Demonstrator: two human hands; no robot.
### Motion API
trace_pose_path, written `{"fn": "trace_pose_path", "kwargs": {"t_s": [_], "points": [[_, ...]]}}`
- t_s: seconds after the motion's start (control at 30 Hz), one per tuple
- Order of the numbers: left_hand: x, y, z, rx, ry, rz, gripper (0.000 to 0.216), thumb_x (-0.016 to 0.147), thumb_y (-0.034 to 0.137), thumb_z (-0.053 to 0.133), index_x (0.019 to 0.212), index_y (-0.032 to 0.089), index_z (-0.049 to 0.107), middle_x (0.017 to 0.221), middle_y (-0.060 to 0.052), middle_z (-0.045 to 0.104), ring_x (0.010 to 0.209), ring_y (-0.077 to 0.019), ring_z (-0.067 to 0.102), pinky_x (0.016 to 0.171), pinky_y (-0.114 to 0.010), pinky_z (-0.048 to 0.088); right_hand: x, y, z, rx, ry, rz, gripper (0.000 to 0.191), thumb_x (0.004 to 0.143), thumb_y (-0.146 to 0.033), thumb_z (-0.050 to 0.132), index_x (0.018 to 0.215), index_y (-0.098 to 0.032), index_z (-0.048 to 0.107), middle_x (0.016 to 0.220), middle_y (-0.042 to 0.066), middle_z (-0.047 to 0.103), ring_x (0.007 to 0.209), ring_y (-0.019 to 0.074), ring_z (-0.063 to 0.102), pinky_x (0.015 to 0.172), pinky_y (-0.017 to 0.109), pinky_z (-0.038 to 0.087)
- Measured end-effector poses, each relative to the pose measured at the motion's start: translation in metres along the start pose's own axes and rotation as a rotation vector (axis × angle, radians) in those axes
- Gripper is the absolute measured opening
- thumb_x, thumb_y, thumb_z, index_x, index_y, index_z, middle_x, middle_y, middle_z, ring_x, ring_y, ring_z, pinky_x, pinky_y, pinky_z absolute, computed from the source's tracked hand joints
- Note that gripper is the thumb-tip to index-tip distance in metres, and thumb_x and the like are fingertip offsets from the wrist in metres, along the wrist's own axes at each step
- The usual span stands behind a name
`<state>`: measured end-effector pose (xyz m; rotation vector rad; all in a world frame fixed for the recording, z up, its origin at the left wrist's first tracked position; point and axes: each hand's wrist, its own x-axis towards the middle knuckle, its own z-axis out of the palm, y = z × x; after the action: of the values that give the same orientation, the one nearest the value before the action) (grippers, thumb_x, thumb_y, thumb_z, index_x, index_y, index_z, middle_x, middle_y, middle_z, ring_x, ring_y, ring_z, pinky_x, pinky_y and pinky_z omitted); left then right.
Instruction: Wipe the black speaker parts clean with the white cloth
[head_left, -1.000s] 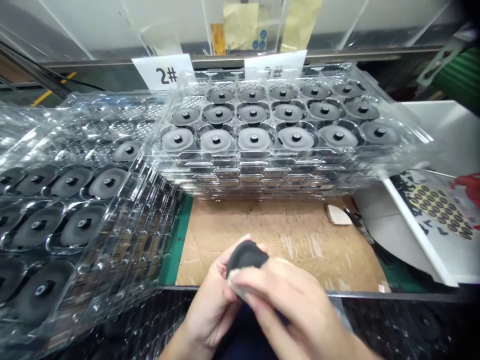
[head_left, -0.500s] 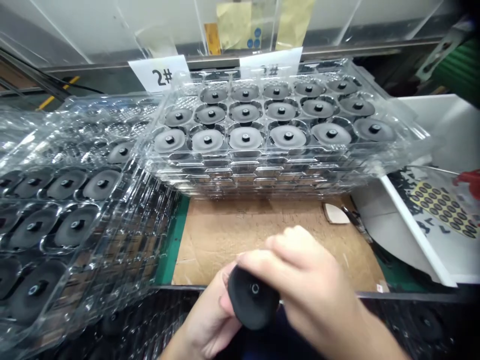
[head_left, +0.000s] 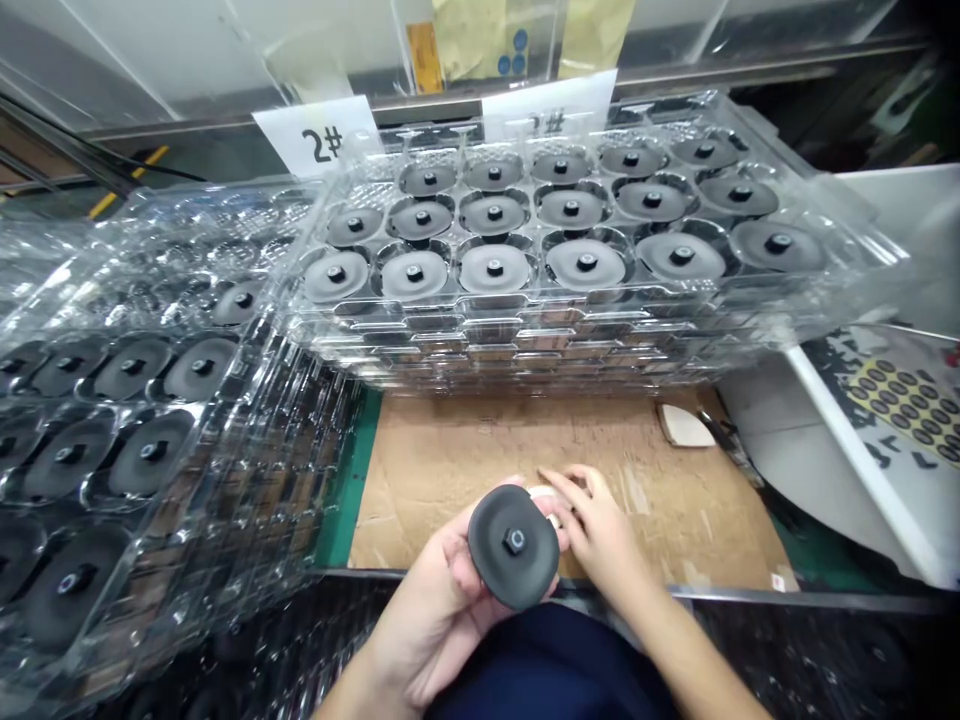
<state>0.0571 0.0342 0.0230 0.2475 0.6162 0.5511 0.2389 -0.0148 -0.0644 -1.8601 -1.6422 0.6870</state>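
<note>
My left hand (head_left: 450, 590) grips a black, rounded disc-shaped part (head_left: 499, 570) with a small raised hub in its centre. The hub side faces up toward me, above the front edge of the bench. Just right of it, my right hand (head_left: 600, 530) has its fingers bent around a small white piece (head_left: 541, 492). Most of that piece is hidden behind the disc and the fingers, so its kind cannot be made out. The right fingertips are close to the disc's right rim; whether they touch it is unclear.
A stack of clear plastic trays (head_left: 480, 310) holding black discs stands behind the cardboard sheet (head_left: 442, 440). Another tray stack (head_left: 247, 440) rises at the left. On the right are a white box (head_left: 855, 450) with yellow stickers (head_left: 904, 400) and a pale flat piece (head_left: 686, 427).
My right hand has come off the top of the disc and moved to its right, where a small white piece shows at its fingers. The disc has tilted, so its hub shows more clearly.
</note>
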Motion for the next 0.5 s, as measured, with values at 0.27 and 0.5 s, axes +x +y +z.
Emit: {"fn": "trace_pose_path", "kwargs": {"t_s": [0.27, 0.5], "points": [[0.01, -0.009, -0.011, -0.094, 0.1, 0.075, 0.051, 0.07, 0.032, 0.066, 0.118, 0.021, 0.054, 0.118, -0.012, 0.061, 0.11, -0.0272, 0.055, 0.093, -0.037, 0.043, -0.013, 0.01, 0.031, -0.063, 0.128, 0.03, 0.032, 0.086, -0.026, 0.044, 0.114, -0.019, 0.058, 0.119, 0.015, 0.048, 0.099, 0.0267, 0.053, 0.08, 0.045, 0.048], [0.009, -0.012, -0.015, -0.112, 0.162, 0.133, 0.05, 0.073, 0.027, 0.065, 0.121, 0.021, 0.052, 0.125, -0.012, 0.056, 0.113, -0.0257, 0.052, 0.104, -0.041, 0.031, -0.008, -0.008, 0.02, 0.082, 0.085, -0.038, 0.028, 0.089, -0.023, 0.042, 0.113, -0.021, 0.057, 0.093, 0.007, 0.063, 0.082, 0.0176, 0.059, 0.073, 0.031, 0.049]]}}
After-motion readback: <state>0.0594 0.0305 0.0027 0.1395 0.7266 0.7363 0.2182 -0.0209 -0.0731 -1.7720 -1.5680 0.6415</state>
